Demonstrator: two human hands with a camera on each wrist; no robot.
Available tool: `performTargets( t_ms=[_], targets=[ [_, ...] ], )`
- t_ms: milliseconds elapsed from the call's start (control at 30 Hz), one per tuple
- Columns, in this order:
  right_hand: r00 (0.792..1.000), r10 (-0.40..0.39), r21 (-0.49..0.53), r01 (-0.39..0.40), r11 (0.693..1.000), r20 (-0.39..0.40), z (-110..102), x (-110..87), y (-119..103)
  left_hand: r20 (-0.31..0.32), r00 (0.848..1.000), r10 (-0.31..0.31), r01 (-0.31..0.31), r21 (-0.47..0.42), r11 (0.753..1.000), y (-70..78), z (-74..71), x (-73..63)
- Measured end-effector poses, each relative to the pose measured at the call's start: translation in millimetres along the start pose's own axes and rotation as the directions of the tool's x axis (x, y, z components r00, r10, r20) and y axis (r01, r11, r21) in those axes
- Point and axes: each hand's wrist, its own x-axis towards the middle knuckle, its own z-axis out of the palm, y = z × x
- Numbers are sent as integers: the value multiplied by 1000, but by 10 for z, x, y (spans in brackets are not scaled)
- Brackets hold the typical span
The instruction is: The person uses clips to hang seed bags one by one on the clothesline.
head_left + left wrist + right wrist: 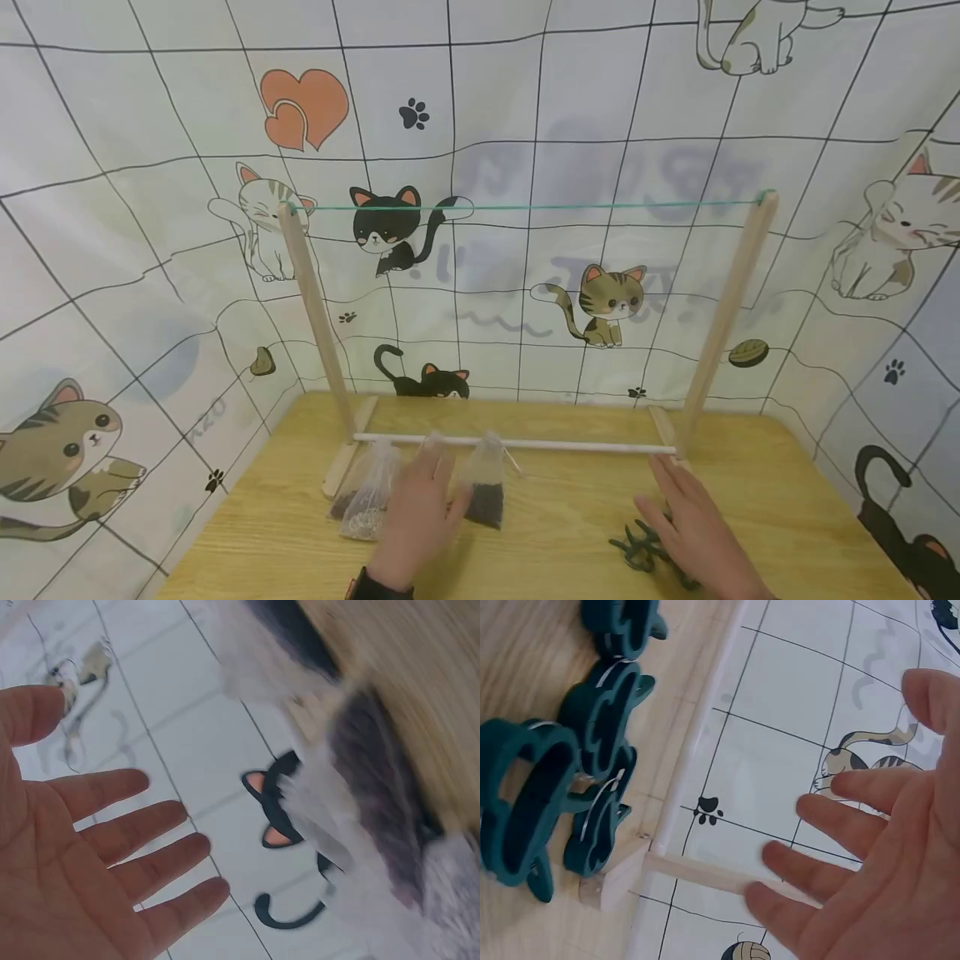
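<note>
My left hand [420, 508] is held with fingers extended among small sheer drawstring bags. On its left is a bag with pale contents [365, 523], overlapping one with brownish contents [342, 505]. A bag with black contents [486, 503] lies just right of the thumb. In the left wrist view the fingers [161, 836] are straight and spread, the palm bare. My right hand [697, 525] overlaps several dark green clothes pegs [637, 548] in the head view. From the right wrist, those pegs [604, 720] appear apart from the hand, whose fingers are spread and hold nothing.
Behind the hands stands a wooden frame with a left post [318, 325] and right post [726, 325]. A green string [525, 207] joins their tops, and a white rod [570, 446] runs low between them. The wooden table [555, 517] meets a cat-patterned sheet [495, 267].
</note>
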Motion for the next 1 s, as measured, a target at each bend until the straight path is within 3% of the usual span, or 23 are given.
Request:
performTargets(
  t_ms=[167,333,533,600,800,1000],
  targets=[
    [1000,-1,-14,2,1000,29,-55,25,-36,29,999,39,-38,-49,998,259,-12,95],
    [994,49,-54,-44,998,95,-72,47,-63,23,994,104,-103,-35,994,520,99,167],
    [988,54,-76,-44,996,146,-6,55,-80,153,977,149,-149,-11,989,801,258,149],
    [987,50,-83,-37,996,156,23,62,-71,169,971,171,-176,18,984,886,311,132],
    [971,81,-89,-63,994,226,82,77,-55,185,958,219,-239,92,967,1087,453,116],
    [955,106,-110,-78,991,277,162,42,-39,268,941,206,-246,125,961,1210,579,96]
  ],
)
